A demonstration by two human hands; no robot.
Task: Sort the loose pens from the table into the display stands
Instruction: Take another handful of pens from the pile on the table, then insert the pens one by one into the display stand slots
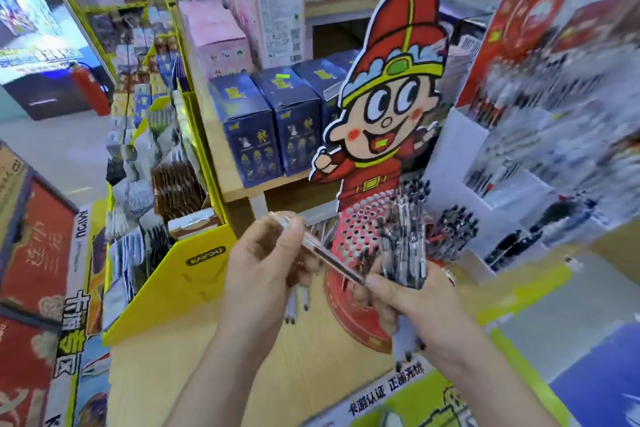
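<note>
The left hand [263,267] pinches one pen [323,251] slantwise above the table [304,367]; the right hand [419,305] grips a bundle [407,246] of pens just in front of the red holed stand [353,236]; a yellow box [180,277] borders the left; tabletop shows between the forearms.

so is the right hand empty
No, the right hand grips a bundle of pens, while the left hand pinches a clear pen.
</note>
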